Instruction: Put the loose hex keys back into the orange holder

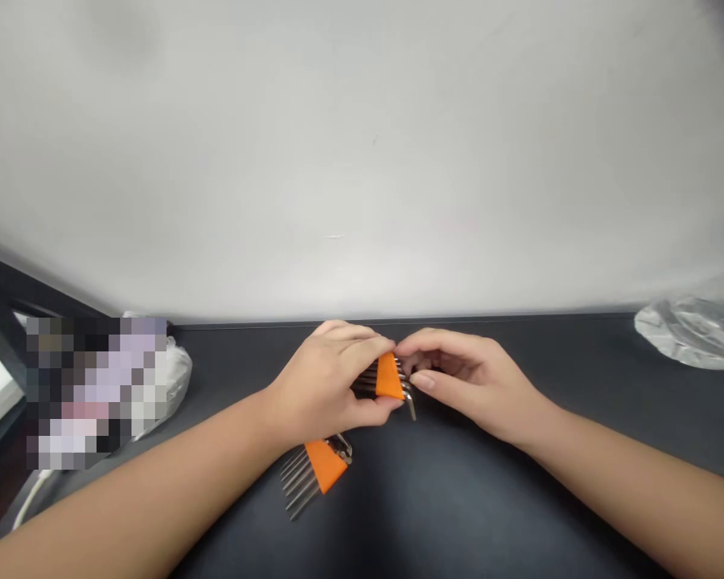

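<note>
My left hand (335, 370) is closed around an orange holder (389, 376) with several metal hex keys in it. The bent end of one hex key (411, 404) points down from the holder's right side. At that same side, my right hand (467, 374) has its thumb and index finger closed on the short end of a hex key, partly hidden by the fingers. Below my left wrist, a second hex key set (326, 466) lies on the dark table (446, 507). Its straight ends point down and left, and part of it is hidden by my left hand.
A white wall (362, 161) rises behind the table. On the left stand a white plastic bag (178, 378) and a blurred-out item (96, 394), with a white cable (30, 498) nearby. Clear crumpled plastic (693, 330) lies at the far right.
</note>
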The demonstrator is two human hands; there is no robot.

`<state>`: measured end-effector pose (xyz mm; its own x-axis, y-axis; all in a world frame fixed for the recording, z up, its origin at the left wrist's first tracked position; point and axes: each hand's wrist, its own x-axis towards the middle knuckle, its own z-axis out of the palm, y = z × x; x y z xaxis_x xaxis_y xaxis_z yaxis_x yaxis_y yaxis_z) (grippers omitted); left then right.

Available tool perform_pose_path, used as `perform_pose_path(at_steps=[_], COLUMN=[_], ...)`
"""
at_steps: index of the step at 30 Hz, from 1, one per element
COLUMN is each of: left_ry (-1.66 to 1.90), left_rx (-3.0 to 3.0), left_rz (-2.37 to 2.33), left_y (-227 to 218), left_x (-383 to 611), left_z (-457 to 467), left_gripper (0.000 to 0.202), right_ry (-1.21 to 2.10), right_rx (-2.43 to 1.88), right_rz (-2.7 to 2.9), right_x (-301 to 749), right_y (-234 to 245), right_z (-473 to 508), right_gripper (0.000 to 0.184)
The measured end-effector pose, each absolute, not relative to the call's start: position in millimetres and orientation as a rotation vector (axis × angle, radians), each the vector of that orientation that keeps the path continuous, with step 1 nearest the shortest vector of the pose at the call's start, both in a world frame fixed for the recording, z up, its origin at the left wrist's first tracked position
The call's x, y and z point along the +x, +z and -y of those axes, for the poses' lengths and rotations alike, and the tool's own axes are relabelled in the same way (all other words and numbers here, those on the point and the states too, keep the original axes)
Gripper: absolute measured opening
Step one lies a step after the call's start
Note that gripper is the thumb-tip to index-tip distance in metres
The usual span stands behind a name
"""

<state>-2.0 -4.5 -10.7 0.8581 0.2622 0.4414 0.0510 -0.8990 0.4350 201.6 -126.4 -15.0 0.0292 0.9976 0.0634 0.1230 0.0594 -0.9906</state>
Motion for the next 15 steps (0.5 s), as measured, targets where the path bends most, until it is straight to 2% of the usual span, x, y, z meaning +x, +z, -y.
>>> perform_pose_path(at_steps=[7,15], left_ry=[0.713,0.937], left_rx=[2.608,2.605], left_rz=[-0.258,-0.084], left_y=[-8.8,-6.3], left_x=[-3.4,-1.3], left_z=[4.2,5.4], left_gripper=[0.047,0.052], right_ry=[1.161,1.271], right_rx=[-1.257,-1.027], right_rz=[1.138,1.067], right_x=[202.5,206.2], right_y=[-15.1,-19.4], right_z=[123.8,124.5], right_gripper=[0.022,0.013])
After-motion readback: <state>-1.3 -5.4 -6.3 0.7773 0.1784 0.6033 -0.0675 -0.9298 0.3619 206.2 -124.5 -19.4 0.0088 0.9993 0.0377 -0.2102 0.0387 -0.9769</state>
